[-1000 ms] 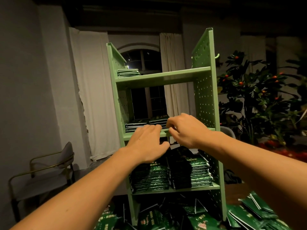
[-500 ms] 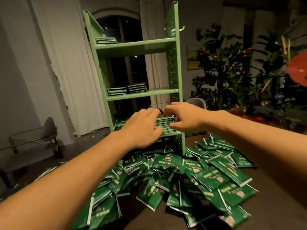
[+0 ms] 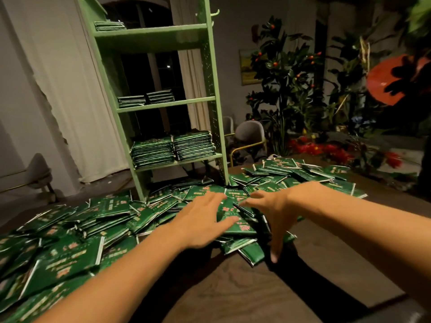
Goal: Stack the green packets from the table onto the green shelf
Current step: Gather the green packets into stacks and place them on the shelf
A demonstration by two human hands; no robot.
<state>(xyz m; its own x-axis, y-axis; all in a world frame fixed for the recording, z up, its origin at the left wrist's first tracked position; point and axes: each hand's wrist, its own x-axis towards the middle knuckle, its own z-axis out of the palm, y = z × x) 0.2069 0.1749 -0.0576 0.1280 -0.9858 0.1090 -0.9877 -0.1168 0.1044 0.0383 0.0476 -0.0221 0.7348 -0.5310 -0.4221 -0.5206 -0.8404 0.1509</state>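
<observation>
A tall green shelf [image 3: 214, 117] stands on the far side of the wooden table [image 3: 256, 287]. Neat stacks of green packets lie on its bottom level [image 3: 172, 149], middle level [image 3: 145, 99] and top level [image 3: 109, 25]. A wide heap of loose green packets [image 3: 105, 220] covers the table in front of the shelf. My left hand [image 3: 200, 222] hovers with spread fingers over the heap's middle and holds nothing. My right hand [image 3: 272, 213] is spread open beside it, thumb pointing down over a packet [image 3: 235, 217] that lies between both hands.
Grey chairs stand at the far left [image 3: 38, 171] and behind the shelf [image 3: 249, 134]. White curtains [image 3: 70, 89] hang behind. Potted plants with orange fruit [image 3: 286, 66] and a red round object [image 3: 387, 80] fill the right.
Both hands left the shelf's stacks and came down to the loose heap on the table, fingers now spread. The view tilted downward.
</observation>
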